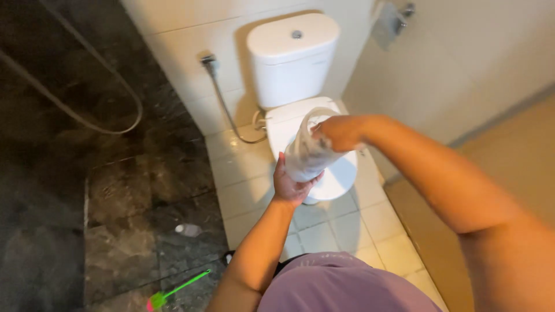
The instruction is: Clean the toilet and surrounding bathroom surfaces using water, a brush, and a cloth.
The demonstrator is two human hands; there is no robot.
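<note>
I hold a clear plastic bag with white rolled paper inside (306, 157) in front of me, above a white toilet (295, 69). My left hand (291, 186) cups the bag from below. My right hand (340, 132) grips the top of the bag near its open mouth. The toilet's lid (346, 173) is down and partly hidden behind the bag and my hands.
A spray hose (222, 98) hangs on the tiled wall left of the toilet. A dark stone shower floor lies to the left with a shower hose (87, 121). A green-handled brush (173, 292) and a small pale object (188, 230) lie on the floor.
</note>
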